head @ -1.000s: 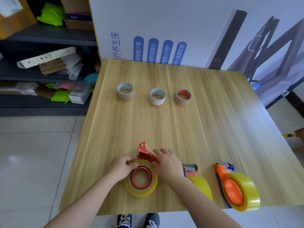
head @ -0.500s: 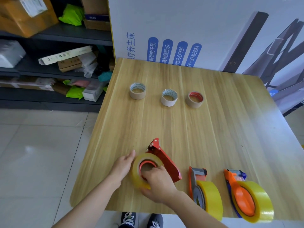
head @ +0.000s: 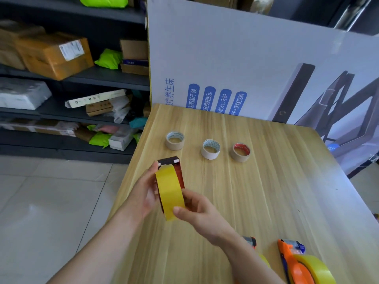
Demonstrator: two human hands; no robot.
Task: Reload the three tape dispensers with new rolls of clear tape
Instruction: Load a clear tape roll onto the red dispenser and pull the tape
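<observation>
A red tape dispenser [head: 178, 171] with a yellowish clear tape roll [head: 169, 191] on it is lifted upright above the wooden table [head: 266, 191]. My left hand [head: 143, 191] grips its left side; my right hand [head: 194, 210] holds the roll's lower right edge. Three near-empty cardboard cores lie in a row behind: a grey-rimmed core [head: 175, 140], a white one [head: 211, 149] and a red-rimmed one [head: 241, 152]. An orange dispenser [head: 295, 265] with a full roll lies at the front right. A second dispenser [head: 251, 241] shows partly behind my right forearm.
A large printed white board [head: 235, 64] leans against the table's far edge. Dark shelves [head: 71, 78] with parcels and boxes stand at the left. Tiled floor [head: 51, 201] lies to the left of the table's edge.
Both hands have lifted the red dispenser with its roll off the table and turned it upright, edge toward me. The camera has tilted up.
</observation>
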